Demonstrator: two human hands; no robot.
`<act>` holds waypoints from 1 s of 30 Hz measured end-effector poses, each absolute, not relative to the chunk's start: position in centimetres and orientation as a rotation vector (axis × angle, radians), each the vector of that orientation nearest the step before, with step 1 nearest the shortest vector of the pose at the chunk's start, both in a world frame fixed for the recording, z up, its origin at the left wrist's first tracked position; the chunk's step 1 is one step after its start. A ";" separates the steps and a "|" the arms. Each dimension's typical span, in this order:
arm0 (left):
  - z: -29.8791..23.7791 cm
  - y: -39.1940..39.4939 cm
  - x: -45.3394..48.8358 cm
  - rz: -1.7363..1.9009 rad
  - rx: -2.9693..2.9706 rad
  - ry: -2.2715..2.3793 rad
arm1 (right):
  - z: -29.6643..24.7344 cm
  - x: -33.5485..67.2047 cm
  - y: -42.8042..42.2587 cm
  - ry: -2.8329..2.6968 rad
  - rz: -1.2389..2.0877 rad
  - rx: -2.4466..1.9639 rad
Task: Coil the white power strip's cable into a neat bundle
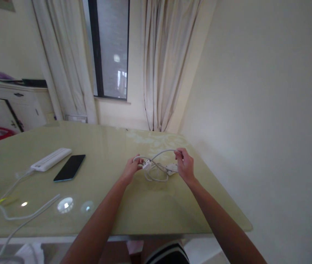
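Observation:
A white power cord (156, 179) lies in loose loops on the table between my hands. Its white plug (147, 164) hangs beside the fingers of my left hand (131, 168), which is closed on the cord. Further right, my right hand (185, 164) pinches another stretch of the same cord, raised in an arc above the table. Partly covered by that hand is a white block (171, 169), perhaps a socket or adapter; its kind is not clear.
Left of my arms are a black phone (70, 168) and a white power strip (51, 160) with its cable (29, 218) running off the front edge. The glass-topped table (106, 143) meets a wall (255, 110) on the right. Curtains (164, 66) hang beyond.

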State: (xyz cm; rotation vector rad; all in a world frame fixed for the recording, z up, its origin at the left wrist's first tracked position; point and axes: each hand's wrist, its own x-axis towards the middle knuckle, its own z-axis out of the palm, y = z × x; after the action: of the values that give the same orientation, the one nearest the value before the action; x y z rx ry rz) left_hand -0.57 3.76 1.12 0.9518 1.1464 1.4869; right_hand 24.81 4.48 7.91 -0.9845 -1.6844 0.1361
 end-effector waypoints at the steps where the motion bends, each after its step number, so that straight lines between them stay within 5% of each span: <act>1: 1.1 3.7 -0.5 1.462 0.906 1.128 | 7.8 24.9 4.6 -1.663 0.158 -0.983; 8: 0.6 4.3 -1.6 1.402 0.656 1.159 | 8.3 25.9 6.6 -1.553 0.312 -0.873; 18: 0.1 6.0 -5.9 1.797 0.374 1.190 | 4.3 25.8 10.7 -0.746 0.640 -0.864; 30: -0.2 5.5 -8.8 1.947 0.791 1.341 | 1.6 25.5 9.8 -0.711 0.629 -0.866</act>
State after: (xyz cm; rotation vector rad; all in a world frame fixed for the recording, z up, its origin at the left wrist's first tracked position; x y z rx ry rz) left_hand -8.83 5.48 -0.17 0.7912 1.3415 1.9474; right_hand 25.49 9.78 1.58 -0.8656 -0.7111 0.6288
